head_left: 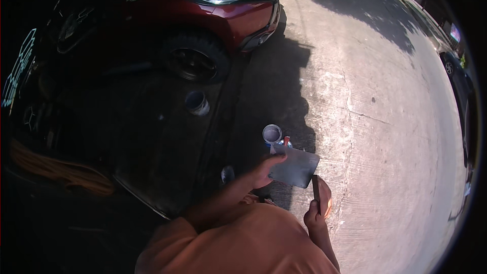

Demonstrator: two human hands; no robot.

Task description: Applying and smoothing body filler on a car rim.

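A flat grey rectangular plate (pixel 294 166) is held out in front of me. My left hand (pixel 265 173) grips its left edge, with the thumb on top. To the right of the plate, my right hand (pixel 319 210) is closed on a narrow dark flat-edged tool (pixel 316 187), seen nearly edge-on. The tool's upper end is close to the plate's lower right corner; I cannot tell whether they touch. Just beyond the plate stands an open round can (pixel 272 133) with greyish contents. Beside it is a small red-and-white item (pixel 286 142), partly hidden by the plate.
A red car (pixel 238 20) is parked at the upper left, its front wheel (pixel 193 63) in shadow. A bucket (pixel 197 103) stands near that wheel. Sunlit concrete (pixel 385 162) stretches to the right. Another dark car (pixel 455 86) is at the far right edge.
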